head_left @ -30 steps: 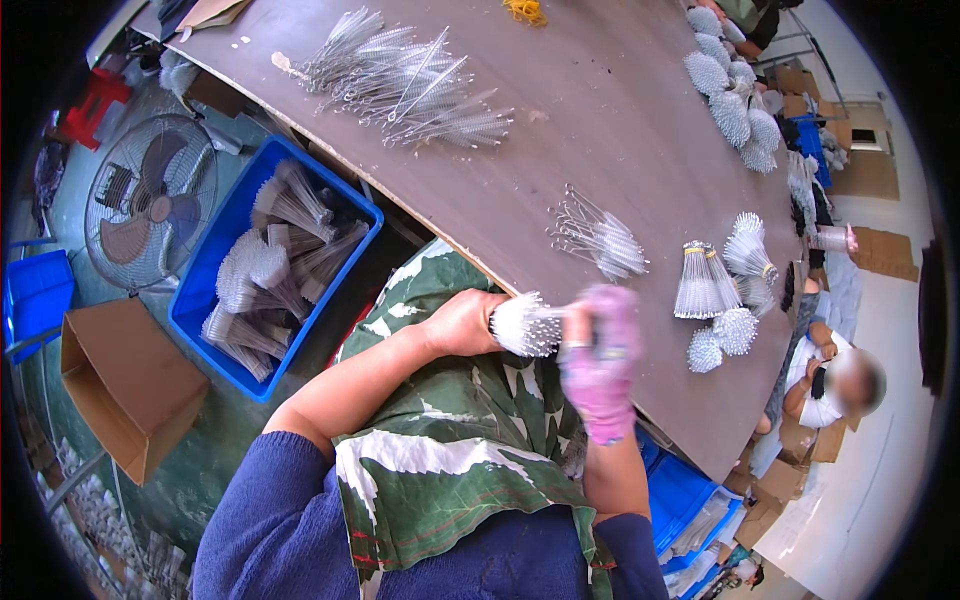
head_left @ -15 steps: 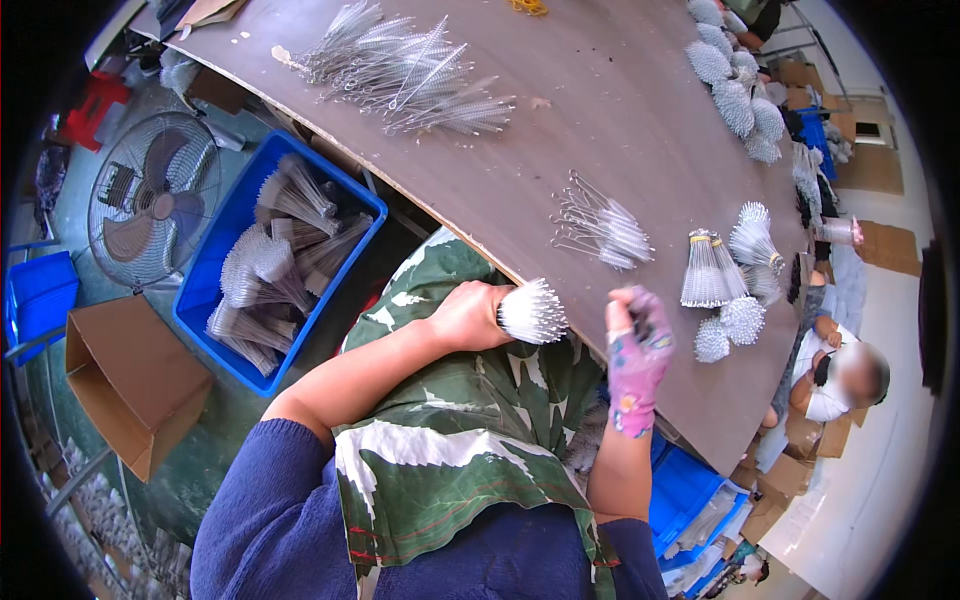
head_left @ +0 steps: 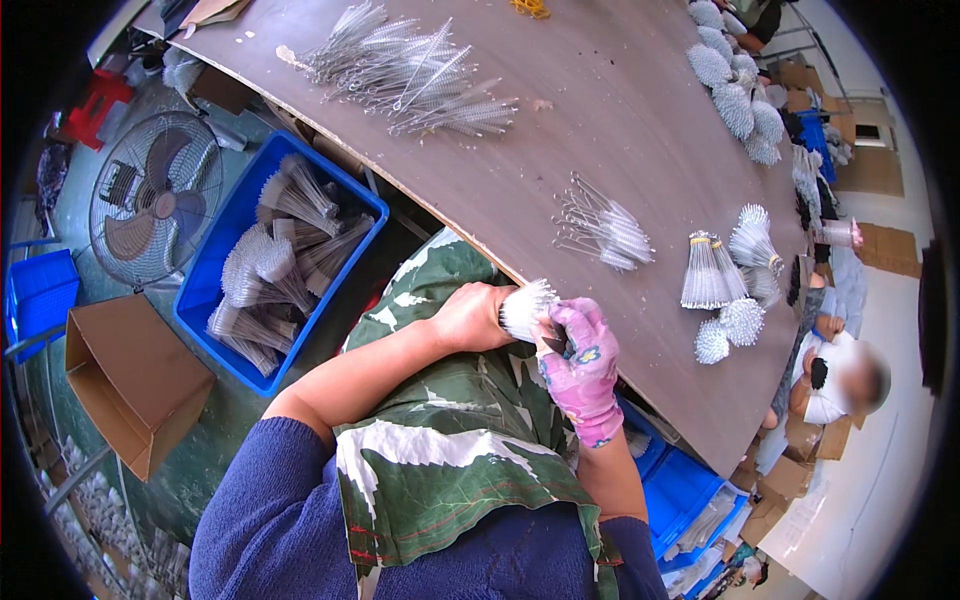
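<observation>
1. your left hand [head_left: 470,318] is wrapped around a bundle [head_left: 527,312] of brushes, pale tips turned toward your right hand; it sits at the table's [head_left: 620,120] near edge, over your lap.
2. your right hand [head_left: 583,355], gloved, is curled narrow at the bundle's near side, fingertips at the tips; you cannot tell from here whether it pinches a brush.
3. done, by the look of it: the banded bundles [head_left: 710,275] on the table to the right of your right hand, yellow bands showing on some; on the end-on ones beside them, no band can be made out.
4. in hand: the bundle you grip is gathered, but no band shows on it, so it seems unfinished.
5. left loose: a small pile [head_left: 612,232] just beyond your right hand, and a larger pile [head_left: 410,80] well beyond your left.
6. the crate [head_left: 222,352], left of your left hand, holds more brushes in clumps; whether they are banded is unclear.
</observation>
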Demonstrator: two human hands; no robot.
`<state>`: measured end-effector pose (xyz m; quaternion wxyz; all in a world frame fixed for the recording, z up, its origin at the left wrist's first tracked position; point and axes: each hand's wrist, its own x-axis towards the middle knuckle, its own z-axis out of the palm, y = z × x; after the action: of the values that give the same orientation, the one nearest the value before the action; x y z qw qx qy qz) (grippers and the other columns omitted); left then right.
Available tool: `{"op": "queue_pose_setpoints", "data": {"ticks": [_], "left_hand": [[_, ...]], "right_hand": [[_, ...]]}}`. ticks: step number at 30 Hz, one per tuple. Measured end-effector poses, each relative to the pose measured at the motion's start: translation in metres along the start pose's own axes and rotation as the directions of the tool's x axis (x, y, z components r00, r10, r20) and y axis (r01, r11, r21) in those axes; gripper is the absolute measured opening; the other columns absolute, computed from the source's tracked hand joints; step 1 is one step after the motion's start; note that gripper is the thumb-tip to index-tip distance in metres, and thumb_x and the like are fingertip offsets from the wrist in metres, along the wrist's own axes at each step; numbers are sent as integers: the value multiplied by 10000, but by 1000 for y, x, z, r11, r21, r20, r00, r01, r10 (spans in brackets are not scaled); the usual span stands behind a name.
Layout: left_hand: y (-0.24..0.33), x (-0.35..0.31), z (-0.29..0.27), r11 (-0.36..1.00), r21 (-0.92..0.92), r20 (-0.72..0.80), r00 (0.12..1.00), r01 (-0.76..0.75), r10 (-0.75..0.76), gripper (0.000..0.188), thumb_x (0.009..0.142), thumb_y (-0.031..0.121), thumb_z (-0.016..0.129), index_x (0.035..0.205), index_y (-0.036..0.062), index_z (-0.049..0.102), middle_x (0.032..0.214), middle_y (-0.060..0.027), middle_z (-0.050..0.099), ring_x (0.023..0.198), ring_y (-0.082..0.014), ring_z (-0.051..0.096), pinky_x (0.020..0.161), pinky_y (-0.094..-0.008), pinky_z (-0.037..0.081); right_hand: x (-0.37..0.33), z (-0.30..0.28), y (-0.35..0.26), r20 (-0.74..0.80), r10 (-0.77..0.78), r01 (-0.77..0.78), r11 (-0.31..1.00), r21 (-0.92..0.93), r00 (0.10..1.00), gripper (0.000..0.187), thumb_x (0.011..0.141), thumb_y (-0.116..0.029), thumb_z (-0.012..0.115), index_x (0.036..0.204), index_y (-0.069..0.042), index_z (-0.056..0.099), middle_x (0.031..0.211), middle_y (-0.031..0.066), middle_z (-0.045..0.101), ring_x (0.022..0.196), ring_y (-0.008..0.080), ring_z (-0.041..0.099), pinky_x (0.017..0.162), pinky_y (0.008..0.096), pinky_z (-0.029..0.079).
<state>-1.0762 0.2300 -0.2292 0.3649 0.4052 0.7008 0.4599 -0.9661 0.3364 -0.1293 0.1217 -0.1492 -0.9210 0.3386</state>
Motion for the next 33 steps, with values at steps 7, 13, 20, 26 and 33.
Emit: {"op": "queue_pose_setpoints", "data": {"ticks": [7,13,20,26,33], "left_hand": [[2,2,-4,998,-59,-9,1000,2,-3,351,659,315,693,888,60,616,814,-172,627,789,-346,599,713,-418,476],[5,5,-8,985,-174,48,999,0,8,378,635,296,739,900,57,614,821,-150,636,785,-325,610,722,-362,486],[-13,9,-6,859,-512,232,962,-2,141,306,671,140,751,933,46,622,834,-39,663,770,-116,605,776,-268,463],[8,9,1,764,-636,378,907,108,187,307,717,105,728,990,36,605,889,-18,648,829,-71,564,803,-257,449],[68,41,5,897,-367,279,891,-246,358,391,695,226,732,1013,51,587,898,-94,649,869,-229,615,815,-332,457]], "right_hand": [[-1,1,-9,-38,-153,145,976,-164,987,218,701,-42,625,896,-29,528,883,151,527,771,340,546,665,388,448],[-3,3,-7,-158,-59,46,995,-86,986,193,736,-31,622,894,-18,512,873,149,523,771,320,566,656,377,460],[13,-26,2,-11,451,-383,770,510,892,52,863,-39,549,907,-23,574,844,4,554,736,88,526,612,215,420],[48,-31,-8,-126,180,-85,837,540,976,178,911,-123,482,1008,-13,582,944,77,597,794,135,571,697,264,452],[75,-80,-40,-18,-191,188,978,-92,981,233,758,-78,586,986,-37,563,936,132,595,848,294,587,710,367,481]]}}
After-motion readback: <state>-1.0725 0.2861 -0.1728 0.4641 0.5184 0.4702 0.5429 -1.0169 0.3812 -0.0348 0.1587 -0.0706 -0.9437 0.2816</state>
